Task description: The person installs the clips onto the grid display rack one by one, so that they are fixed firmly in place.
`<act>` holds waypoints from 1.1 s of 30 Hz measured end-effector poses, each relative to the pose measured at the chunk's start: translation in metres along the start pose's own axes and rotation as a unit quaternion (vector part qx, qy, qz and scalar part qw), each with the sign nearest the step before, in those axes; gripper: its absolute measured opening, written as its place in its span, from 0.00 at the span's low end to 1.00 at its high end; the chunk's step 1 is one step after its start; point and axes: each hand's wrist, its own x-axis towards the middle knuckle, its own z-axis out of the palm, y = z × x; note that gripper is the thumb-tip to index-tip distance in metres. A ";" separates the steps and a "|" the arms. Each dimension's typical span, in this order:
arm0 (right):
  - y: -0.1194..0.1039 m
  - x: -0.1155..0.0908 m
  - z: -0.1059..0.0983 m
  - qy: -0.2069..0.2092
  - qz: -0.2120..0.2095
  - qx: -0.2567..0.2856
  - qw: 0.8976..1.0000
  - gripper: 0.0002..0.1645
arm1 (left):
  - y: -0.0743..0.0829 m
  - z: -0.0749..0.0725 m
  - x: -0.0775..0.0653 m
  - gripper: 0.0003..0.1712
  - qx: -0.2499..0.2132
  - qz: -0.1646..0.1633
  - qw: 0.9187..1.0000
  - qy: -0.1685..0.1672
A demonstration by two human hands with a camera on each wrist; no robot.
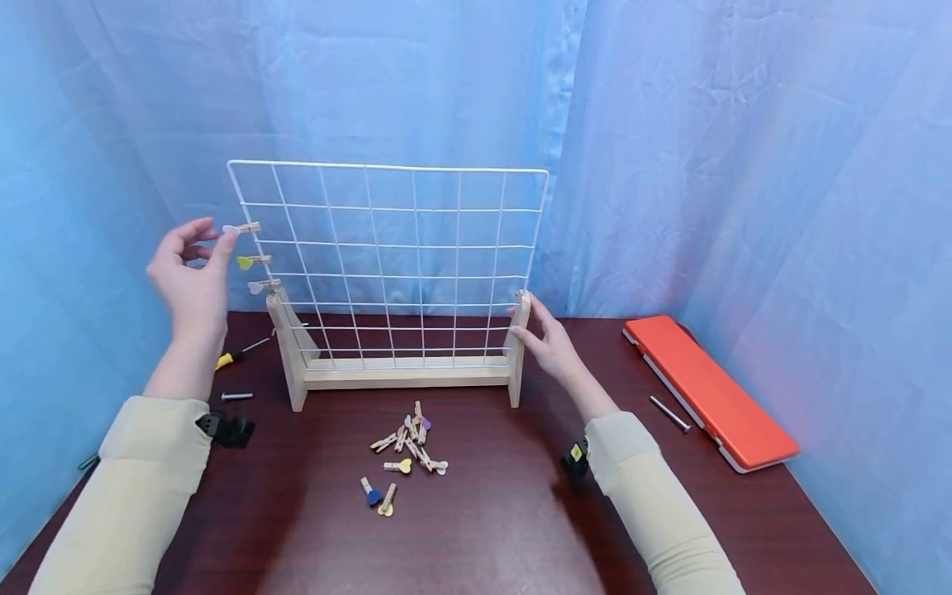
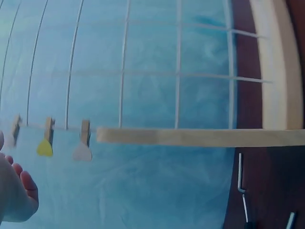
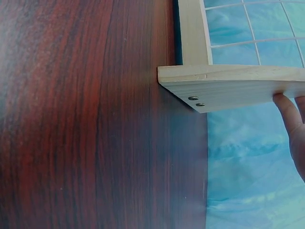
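My left hand [image 1: 189,273] is raised at the upright left side of a white wire grid [image 1: 392,245]. Its thumb and forefinger pinch a small wooden clothespin with a white heart [image 1: 231,230], which sits on the side wire. Below it on that wire are a clothespin with a yellow heart [image 2: 45,148] and another with a white heart [image 2: 83,152]. My right hand [image 1: 549,340] grips the right wooden upright [image 1: 519,347] of the stand, near its top; the right wrist view shows fingertips against its outer face.
Loose clothespins with coloured hearts [image 1: 404,467] lie on the dark table [image 1: 476,529] before the stand. At left are a yellow-handled screwdriver [image 1: 225,360] and a bolt [image 1: 237,397]. A second bolt [image 1: 670,413] and an orange case [image 1: 706,388] lie at right; a blue curtain [image 1: 446,83] hangs behind.
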 end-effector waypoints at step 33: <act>0.002 -0.003 -0.005 0.002 0.008 0.011 1.000 0.34 | -0.083 -0.004 -0.200 0.09 0.167 0.311 0.685 -0.637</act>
